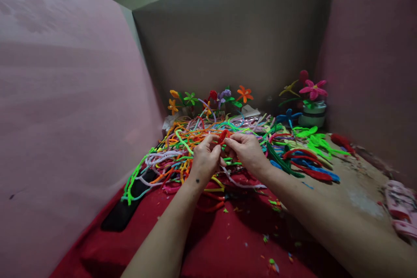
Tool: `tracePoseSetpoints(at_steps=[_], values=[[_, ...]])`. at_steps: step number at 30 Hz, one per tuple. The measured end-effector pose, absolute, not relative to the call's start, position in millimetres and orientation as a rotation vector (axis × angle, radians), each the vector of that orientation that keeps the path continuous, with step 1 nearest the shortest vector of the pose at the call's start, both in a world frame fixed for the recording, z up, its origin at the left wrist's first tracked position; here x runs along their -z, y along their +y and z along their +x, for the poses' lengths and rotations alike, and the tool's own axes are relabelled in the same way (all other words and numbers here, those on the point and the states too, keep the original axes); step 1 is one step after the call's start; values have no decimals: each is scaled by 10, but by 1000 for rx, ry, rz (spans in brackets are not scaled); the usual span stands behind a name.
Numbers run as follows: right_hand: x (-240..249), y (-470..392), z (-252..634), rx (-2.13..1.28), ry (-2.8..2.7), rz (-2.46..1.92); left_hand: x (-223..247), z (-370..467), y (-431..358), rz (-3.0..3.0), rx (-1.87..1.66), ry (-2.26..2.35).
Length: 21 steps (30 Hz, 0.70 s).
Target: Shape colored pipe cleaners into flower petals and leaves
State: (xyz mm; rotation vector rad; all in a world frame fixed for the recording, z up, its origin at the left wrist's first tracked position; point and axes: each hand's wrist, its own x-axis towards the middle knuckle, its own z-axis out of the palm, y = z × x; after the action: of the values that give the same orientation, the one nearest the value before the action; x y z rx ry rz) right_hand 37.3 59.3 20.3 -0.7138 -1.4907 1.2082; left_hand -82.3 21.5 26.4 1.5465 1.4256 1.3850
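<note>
A red pipe cleaner [224,135], bent into a small loop, is pinched between both hands at the middle of the view. My left hand [206,154] grips it from the left, fingers closed. From the right, my right hand [247,150] pinches the same piece with thumb and forefinger. Under and behind the hands spreads a tangled heap of many-coloured pipe cleaners [166,156]. Below the wrists lies a pair of scissors with red handles [211,205], partly shaded by the arms.
Pipe-cleaner flowers, among them an orange one [245,94], stand along the back wall. At the right back is a pot [312,115] with a pink flower [313,90]. A black flat object [120,215] lies on the red cloth [156,243]. Pink sandals [402,208] sit far right.
</note>
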Motion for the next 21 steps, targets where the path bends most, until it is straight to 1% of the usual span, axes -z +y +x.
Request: tracePoseSetpoints(at_steps=[4,10,13,16,18,21], values=[[-189,585,366,-1217,-1505,-686,-227,-840,230,1561,-1406,1427],[-136,597,374,-875,-1598,-787,-274,-792,196,1509,-1369,1367],[-121,608,375,-826,-1599,-830,-296,-759,172,1489,-1345,1290],[-120,627,375,-945,-1577,-853,-288,-758,180,1485,-1289,1220],[-135,641,380,-1099,-1547,-818,-285,-766,194,1468,-1293,1178],[-178,650,395,-1371,-1469,-655,-308,-770,200,1440,-1347,1108]])
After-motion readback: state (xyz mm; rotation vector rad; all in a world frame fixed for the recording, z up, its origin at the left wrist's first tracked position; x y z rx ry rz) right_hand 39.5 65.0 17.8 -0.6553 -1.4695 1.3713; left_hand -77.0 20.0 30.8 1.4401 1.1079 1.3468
